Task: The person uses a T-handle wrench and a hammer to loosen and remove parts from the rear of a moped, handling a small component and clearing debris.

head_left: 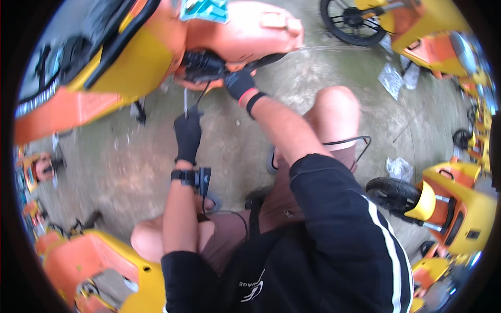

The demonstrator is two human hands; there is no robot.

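Observation:
In front of me stands an orange-and-yellow scooter (229, 39) with a dark opening (203, 65) low in its body. My left hand (188, 136), in a dark glove, is closed just below this opening. A thin, light metal shaft (186, 99) sticks up from its fingers; the kind of tool is unclear. Beside the shaft, a black cable (202, 94) runs from the fingertips toward the opening. My right hand (240, 83), also gloved, reaches to the lower edge of the orange body, right of the opening. Its fingertips are blurred and partly hidden there.
More scooters surround me, including a yellow one (464, 208) at the right with its black wheel (394, 194) nearby. Behind my left side is another yellow-and-orange body (96, 255). Clear plastic bags (390, 81) lie on the concrete floor (130, 172). A teal packet (204, 9) rests on the scooter.

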